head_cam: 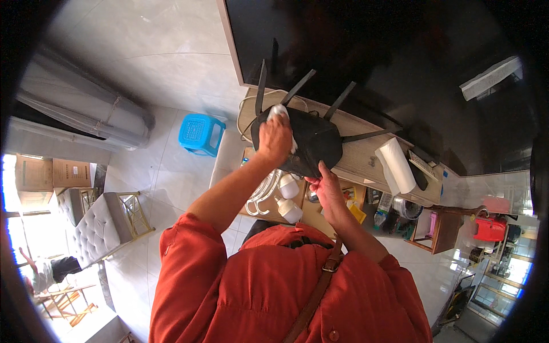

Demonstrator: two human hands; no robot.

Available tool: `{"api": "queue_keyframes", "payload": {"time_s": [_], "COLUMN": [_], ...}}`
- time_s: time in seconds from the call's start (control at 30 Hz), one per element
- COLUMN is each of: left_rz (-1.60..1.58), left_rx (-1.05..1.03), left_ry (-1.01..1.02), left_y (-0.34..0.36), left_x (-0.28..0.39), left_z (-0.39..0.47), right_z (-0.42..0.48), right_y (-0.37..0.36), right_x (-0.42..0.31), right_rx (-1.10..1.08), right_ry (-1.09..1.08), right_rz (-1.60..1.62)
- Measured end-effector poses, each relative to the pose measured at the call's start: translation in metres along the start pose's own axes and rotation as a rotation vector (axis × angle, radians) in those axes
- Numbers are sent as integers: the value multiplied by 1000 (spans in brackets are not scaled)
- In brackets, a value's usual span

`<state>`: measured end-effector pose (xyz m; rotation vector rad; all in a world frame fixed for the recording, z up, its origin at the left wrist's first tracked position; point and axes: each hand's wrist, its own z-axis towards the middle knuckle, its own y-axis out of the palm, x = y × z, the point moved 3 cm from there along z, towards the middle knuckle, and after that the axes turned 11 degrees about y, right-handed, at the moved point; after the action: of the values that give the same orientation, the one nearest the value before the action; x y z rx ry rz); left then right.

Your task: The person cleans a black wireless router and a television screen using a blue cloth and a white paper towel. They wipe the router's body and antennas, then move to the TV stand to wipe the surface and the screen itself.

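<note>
A black router (317,137) with several flat antennas is held above the wooden top of a cabinet (360,165), in front of a large dark screen. My left hand (276,137) presses a crumpled white tissue (279,111) onto the router's left part; more white shows beside the fingers. My right hand (327,188) grips the router's near edge, thumb on top and fingers below. Under my arms lie white bulbs (288,210) and white hangers or curved tubes (263,193) in a drawer.
A paper roll (395,165) lies on the cabinet's right part near a keyboard (422,163). The dark screen (364,55) stands behind. A blue plastic stool (199,133) is on the floor at left. A plastic bottle (381,212) and other items sit lower right. A person (53,272) appears far left.
</note>
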<state>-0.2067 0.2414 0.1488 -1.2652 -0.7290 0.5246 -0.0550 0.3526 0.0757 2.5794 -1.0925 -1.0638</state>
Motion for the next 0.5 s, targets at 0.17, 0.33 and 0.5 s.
{"api": "queue_keyframes", "payload": {"time_s": [0.17,0.33,0.5], "left_rz": [-62,-53,-67], "left_rx": [39,35,107], "left_ry": [150,265,352], "left_y": [4,1,-3], "left_x": [24,-6,-36], "left_z": [-47,-91,-120], "right_z": [6,2,-11], "right_y": [-1,1,10], "right_x": [3,0,-7], "right_rx": [-25,-3,-6], "right_ry": [39,25,13], "right_rz": [71,96,77]}}
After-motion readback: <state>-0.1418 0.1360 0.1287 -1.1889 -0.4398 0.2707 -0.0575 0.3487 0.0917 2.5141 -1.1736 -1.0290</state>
